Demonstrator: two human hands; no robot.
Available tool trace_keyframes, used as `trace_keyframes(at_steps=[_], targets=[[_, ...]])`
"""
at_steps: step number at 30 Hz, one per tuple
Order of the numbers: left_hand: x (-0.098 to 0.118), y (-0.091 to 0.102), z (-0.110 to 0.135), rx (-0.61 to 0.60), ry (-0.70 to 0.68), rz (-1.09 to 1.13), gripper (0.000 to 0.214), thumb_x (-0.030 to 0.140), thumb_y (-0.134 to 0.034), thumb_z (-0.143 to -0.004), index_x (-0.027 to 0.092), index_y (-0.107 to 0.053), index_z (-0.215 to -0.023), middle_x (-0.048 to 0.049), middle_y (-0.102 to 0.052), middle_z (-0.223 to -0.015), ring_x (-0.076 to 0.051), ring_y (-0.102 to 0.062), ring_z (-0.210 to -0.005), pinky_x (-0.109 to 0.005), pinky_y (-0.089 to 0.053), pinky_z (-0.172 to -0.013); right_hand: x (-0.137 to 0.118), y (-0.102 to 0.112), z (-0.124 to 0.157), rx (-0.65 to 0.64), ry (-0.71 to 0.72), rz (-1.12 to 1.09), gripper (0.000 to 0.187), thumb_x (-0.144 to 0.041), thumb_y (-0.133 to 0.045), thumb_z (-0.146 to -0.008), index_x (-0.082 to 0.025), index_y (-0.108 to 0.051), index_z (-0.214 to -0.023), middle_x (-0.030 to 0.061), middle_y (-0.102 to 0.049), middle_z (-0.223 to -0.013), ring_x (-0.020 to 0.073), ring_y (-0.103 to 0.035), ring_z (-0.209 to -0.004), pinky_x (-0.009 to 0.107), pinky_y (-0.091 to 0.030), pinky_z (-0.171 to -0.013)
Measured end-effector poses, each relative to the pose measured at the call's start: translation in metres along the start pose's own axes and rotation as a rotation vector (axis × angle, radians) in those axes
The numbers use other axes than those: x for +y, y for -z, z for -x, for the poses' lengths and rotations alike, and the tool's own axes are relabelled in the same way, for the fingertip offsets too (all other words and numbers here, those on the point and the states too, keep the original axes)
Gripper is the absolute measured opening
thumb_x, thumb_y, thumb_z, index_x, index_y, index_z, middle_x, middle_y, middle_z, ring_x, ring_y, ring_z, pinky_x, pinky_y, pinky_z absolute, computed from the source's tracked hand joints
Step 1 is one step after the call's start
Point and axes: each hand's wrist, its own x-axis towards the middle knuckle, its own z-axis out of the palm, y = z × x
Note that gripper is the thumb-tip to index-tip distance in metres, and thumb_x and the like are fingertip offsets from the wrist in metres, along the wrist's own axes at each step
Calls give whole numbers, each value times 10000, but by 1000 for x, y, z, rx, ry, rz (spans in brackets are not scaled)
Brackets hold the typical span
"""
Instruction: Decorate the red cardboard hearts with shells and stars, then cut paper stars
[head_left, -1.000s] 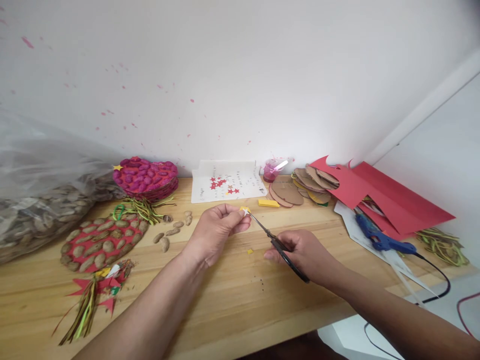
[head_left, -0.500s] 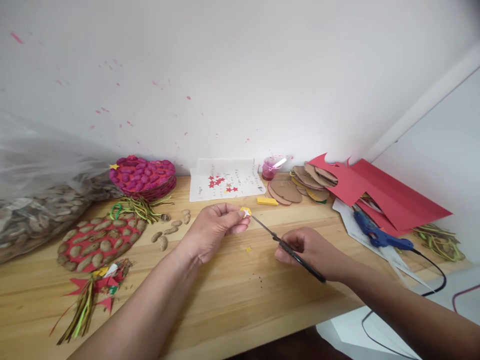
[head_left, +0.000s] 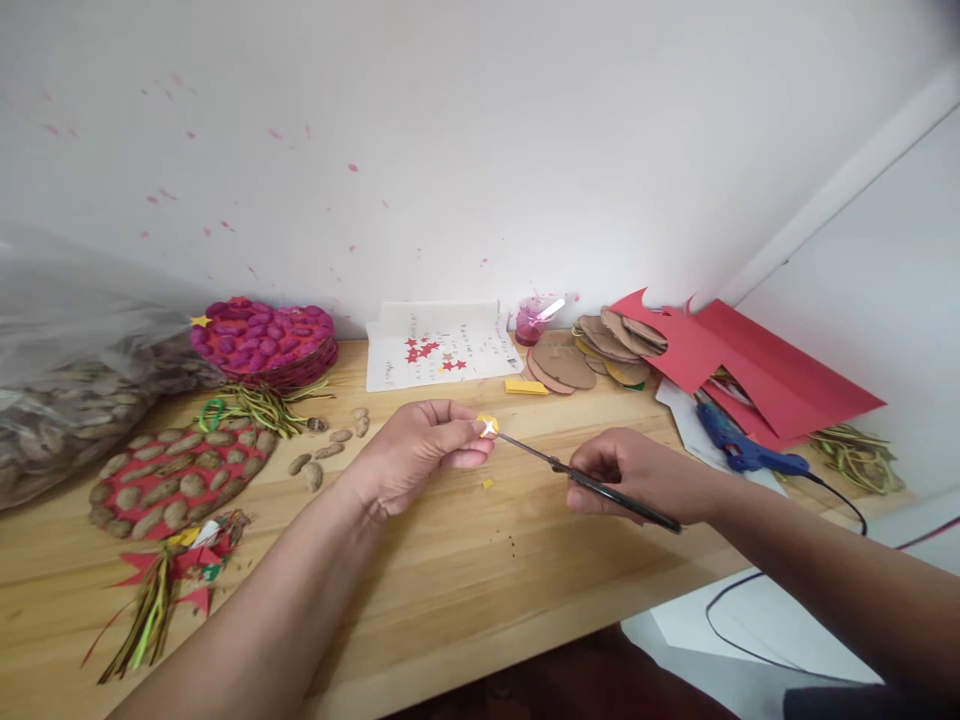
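Between the thumb and fingers of my left hand [head_left: 427, 445] is a small piece of yellow paper [head_left: 487, 421] with a white star shape on it. My right hand [head_left: 634, 475] grips a pair of dark scissors [head_left: 592, 484], whose blade tips reach the edge of the paper piece. A tiny yellow scrap [head_left: 487, 484] lies on the wooden table [head_left: 480, 590] below the hands. Behind them, a folded yellow strip [head_left: 526, 387] lies in front of a white sheet [head_left: 382, 365] bearing several small red stars [head_left: 421, 350].
On the left are a bag of peanuts [head_left: 67, 410], a magenta peanut-covered piece [head_left: 262, 340], a red disc with peanuts [head_left: 180, 480] and loose peanuts [head_left: 327, 452]. Cardboard discs [head_left: 562, 360], a pink cup [head_left: 529, 322], red paper [head_left: 795, 370] and a blue glue gun [head_left: 750, 450] stand rightward.
The scissors have turned to a flatter angle, and my right hand has shifted slightly right and up. My left hand still pinches the paper. The whole view has shifted a little.
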Motion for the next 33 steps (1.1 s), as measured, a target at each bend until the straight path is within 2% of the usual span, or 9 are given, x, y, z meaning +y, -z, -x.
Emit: trace_keyframes(at_steps=[12,24,30,33], targets=[[2,0,3,-67,35,-24,231,202,-897,-627,107,-712,-727,-69,-761,-744,-110,-710,-666,-179,-596,-666,1,8,-1,-38,-29,0,354,-438,-727,-785,-188,-538,-620,-65,-399,-508,86,-358,-464,234,-223,-449],[0,2,2,-90,38,-38,256,225,-904,-618,105,-717,-745,-84,-761,-766,-119,-711,-681,-199,-597,-683,-4,9,0,-26,-3,55,439,-518,-729,-753,-195,-503,-560,-60,-402,-510,95,-337,-483,252,-233,-458],[0,3,2,-86,38,-53,286,253,-922,-581,112,-711,-711,-65,-750,-714,-111,-700,-650,-187,-591,-659,-3,11,0,-38,-4,93,437,-483,-733,-770,-190,-484,-561,-61,-383,-525,92,-328,-501,247,-234,-460],[1,4,2,-74,36,-68,282,253,-922,-576,118,-710,-705,-56,-742,-700,-107,-694,-645,-188,-584,-660,0,15,2,-30,1,106,408,-474,-744,-769,-184,-529,-579,-59,-394,-531,88,-348,-494,238,-255,-455]])
